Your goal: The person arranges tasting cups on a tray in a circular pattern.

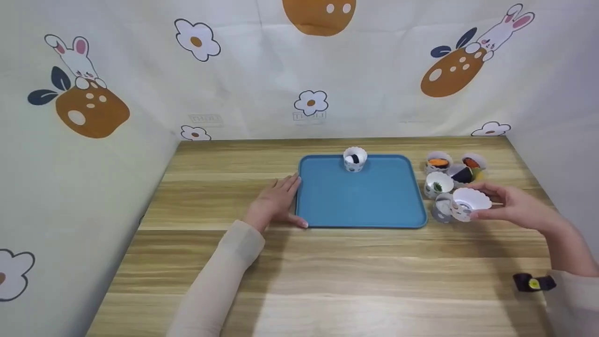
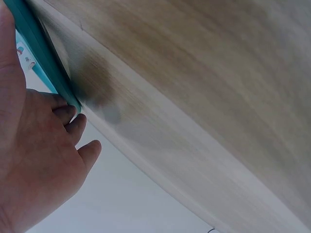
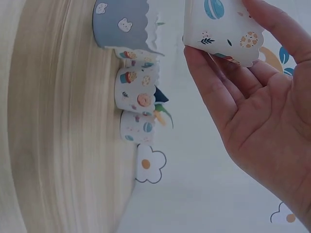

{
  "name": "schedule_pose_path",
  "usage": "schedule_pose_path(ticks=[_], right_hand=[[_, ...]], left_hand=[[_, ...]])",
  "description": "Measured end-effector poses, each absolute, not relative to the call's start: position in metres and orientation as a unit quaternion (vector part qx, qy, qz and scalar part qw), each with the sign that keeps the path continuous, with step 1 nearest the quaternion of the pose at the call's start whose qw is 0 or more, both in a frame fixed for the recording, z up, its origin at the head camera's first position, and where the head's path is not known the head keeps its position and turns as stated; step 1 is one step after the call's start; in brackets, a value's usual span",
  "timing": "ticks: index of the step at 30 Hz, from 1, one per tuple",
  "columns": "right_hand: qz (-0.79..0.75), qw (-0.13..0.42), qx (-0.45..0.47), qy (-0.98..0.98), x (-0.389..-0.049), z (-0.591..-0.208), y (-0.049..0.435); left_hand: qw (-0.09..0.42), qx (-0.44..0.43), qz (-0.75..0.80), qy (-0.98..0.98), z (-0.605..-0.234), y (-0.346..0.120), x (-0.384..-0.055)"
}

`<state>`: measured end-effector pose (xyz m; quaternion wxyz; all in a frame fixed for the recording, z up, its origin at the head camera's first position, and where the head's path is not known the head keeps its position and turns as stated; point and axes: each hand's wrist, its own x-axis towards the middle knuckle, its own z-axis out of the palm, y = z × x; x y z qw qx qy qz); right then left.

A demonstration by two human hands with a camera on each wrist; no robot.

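My left hand (image 1: pixel 277 200) lies at the left edge of a blue tray (image 1: pixel 360 201), fingers extended along it and the thumb at its front corner. In the left wrist view, the fingertips (image 2: pixel 75 127) are right at the tray's rim. On the tray's back edge stands a paper baking cup (image 1: pixel 354 164) with a white and black piece inside. My right hand (image 1: pixel 512 206) pinches a white scalloped paper cup (image 3: pixel 223 34) between thumb and fingers, raised above the table. Its contents are mostly hidden. A grey cup (image 1: pixel 441 208) stands just behind it on the left.
Right of the tray cluster several more paper cups, among them one with an orange-topped piece (image 1: pixel 438 163), one with a red-topped piece (image 1: pixel 471 163) and one with something green (image 1: pixel 437 186). A black band (image 1: pixel 533 282) shows by the right sleeve. Printed sheeting (image 1: pixel 248 84) surrounds the wooden table (image 1: pixel 327 271).
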<state>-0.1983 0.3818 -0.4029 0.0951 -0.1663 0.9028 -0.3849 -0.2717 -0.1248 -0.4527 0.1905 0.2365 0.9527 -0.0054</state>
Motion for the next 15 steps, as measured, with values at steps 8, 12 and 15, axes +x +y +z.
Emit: schedule_pose_path(ticks=[8,12,15], right_hand=[[-0.388,0.102,-0.157,0.902,-0.207,-0.398,0.365],[-0.401,0.099,-0.155,0.897,-0.212,-0.399,0.357],[-0.404,0.095,-0.155,0.896,-0.216,-0.399,0.352]], left_hand=[[0.193,0.235,-0.004,0.952,-0.452,-0.125,-0.272],[0.191,0.235,0.003,0.953,-0.452,-0.125,-0.272],[0.189,0.235,0.003,0.953,-0.452,-0.125,-0.271]])
